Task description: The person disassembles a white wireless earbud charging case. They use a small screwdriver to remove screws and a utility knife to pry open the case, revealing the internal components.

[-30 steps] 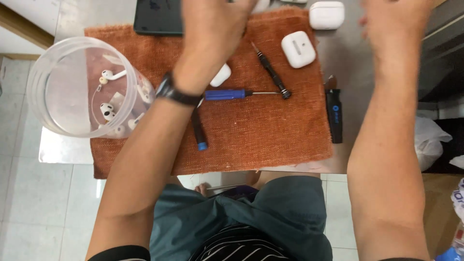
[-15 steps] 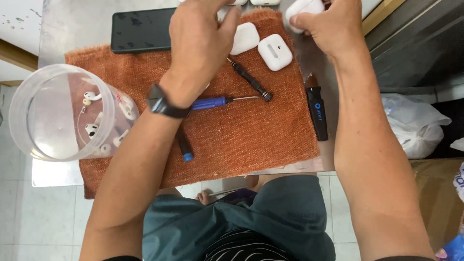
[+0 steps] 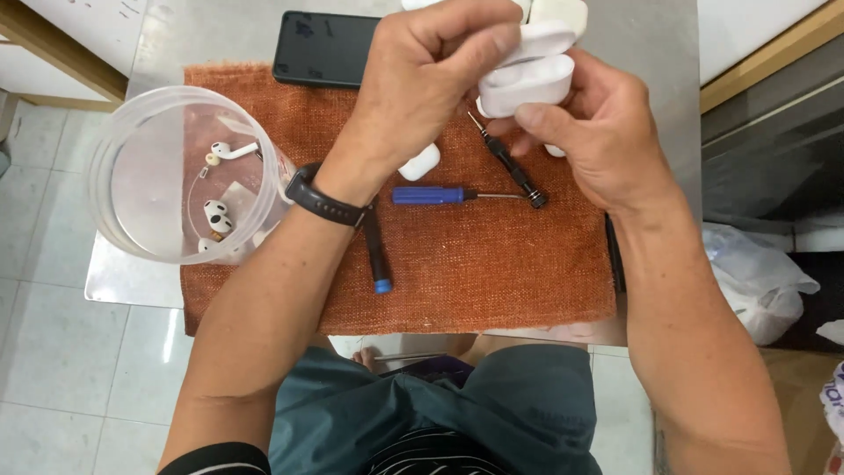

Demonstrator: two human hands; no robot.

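A: Grip status?
B: Right hand [image 3: 607, 132] cradles white earbud case [image 3: 527, 84] from below, fingers closed on it; left hand [image 3: 431, 79] pinches its lid, raised open above orange cloth [image 3: 492, 264].
A: Surroundings?
B: Blue screwdriver [image 3: 431, 194] beneath; clear tub [image 3: 123, 229] with earbuds [image 3: 215, 215] left; black phone [image 3: 321, 48] on tabletop [image 3: 651, 53]

earbuds [image 3: 216, 215] in tub [image 3: 114, 189], left of screwdriver [image 3: 440, 195]
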